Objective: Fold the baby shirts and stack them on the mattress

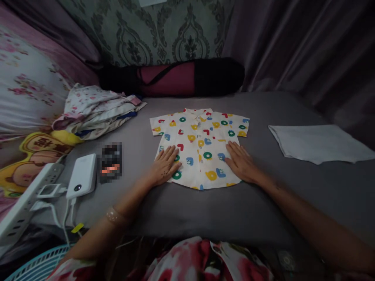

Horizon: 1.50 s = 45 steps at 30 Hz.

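A small white short-sleeved shirt (200,146) with colourful printed shapes lies spread flat, front up, on a grey bed surface (205,210). My left hand (164,166) rests flat on its lower left edge, fingers stretched out. My right hand (240,161) lies flat on the lower right edge, fingers also extended. Neither hand grips anything.
A pile of folded clothes (96,111) sits at the back left. A white folded cloth (318,143) lies to the right. A white power bank (82,175), a power strip (26,195) and a blurred small object (110,162) lie at the left. A dark red and black bag (172,78) lies at the wall.
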Motion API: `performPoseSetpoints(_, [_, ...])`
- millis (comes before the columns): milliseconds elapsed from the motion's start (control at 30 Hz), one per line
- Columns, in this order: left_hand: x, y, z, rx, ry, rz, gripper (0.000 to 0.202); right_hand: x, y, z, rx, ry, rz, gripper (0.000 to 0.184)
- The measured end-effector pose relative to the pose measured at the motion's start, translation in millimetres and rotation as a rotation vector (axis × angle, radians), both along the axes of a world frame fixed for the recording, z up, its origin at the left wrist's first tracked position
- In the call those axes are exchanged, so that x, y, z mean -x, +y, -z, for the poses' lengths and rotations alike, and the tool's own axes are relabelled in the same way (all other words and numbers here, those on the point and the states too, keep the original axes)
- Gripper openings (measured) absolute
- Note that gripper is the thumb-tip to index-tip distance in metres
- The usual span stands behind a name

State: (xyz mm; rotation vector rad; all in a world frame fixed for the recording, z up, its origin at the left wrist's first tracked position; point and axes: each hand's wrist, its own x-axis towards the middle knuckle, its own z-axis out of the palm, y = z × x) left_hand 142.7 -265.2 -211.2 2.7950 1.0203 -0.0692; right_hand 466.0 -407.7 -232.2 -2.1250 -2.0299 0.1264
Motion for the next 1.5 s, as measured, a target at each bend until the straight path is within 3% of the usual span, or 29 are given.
performPoseSetpoints(133, [-0.8,-5.6,-3.2,0.002,0.010,-0.006,0.066,6.9,-0.4,-13.4,0.064,-0.020,0.017,0.067])
performPoseSetpoints(267, [-11.1,-32.0,-10.1,-0.052,-0.042,0.123,0.065,45.9,-9.5,-35.4,0.055,-0.008,-0.116,0.061])
performPoseSetpoints(433, [-19.4,-55.6,-5.6,-0.082,-0.040,0.182,0.061,85.6,-24.8,-37.5,0.096,-0.022,-0.242,0.057])
performPoseSetpoints(600, [-16.4,-62.9,-7.2,-0.085,-0.059,0.197,0.062,93.1,-34.4,-38.9,0.087,-0.036,-0.259,0.056])
performPoseSetpoints(767, [-11.7,-95.5,-6.7,-0.101,-0.114,0.193,0.059,104.9,-50.4,-39.8,0.007,-0.047,-0.437,0.057])
performPoseSetpoints(967, [2.1,-120.1,-3.9,-0.082,-0.159,0.234,0.065,109.9,-57.7,-33.6,-0.022,-0.090,-0.476,0.060])
performPoseSetpoints(1167, [12.7,-121.1,-23.3,-0.012,-0.202,0.286,0.054,104.0,-63.1,-50.8,0.002,0.018,-0.583,0.058])
performPoseSetpoints(1233, [11.1,-111.9,-27.9,-0.033,-0.206,0.234,0.053,93.5,-57.3,-55.9,-0.004,0.047,-0.548,0.055])
performPoseSetpoints(1300, [10.0,-98.8,-26.2,-0.083,-0.197,0.125,0.057,79.5,-48.6,-53.0,-0.064,0.024,-0.403,0.055])
performPoseSetpoints(1400, [14.7,-79.9,-14.7,-0.132,-0.147,-0.069,0.062,59.0,-38.4,-34.4,-0.117,-0.042,-0.176,0.060])
performPoseSetpoints(1500, [25.4,-70.1,-4.0,-0.118,-0.077,-0.179,0.065,47.9,-37.4,-14.3,-0.062,-0.059,-0.131,0.061])
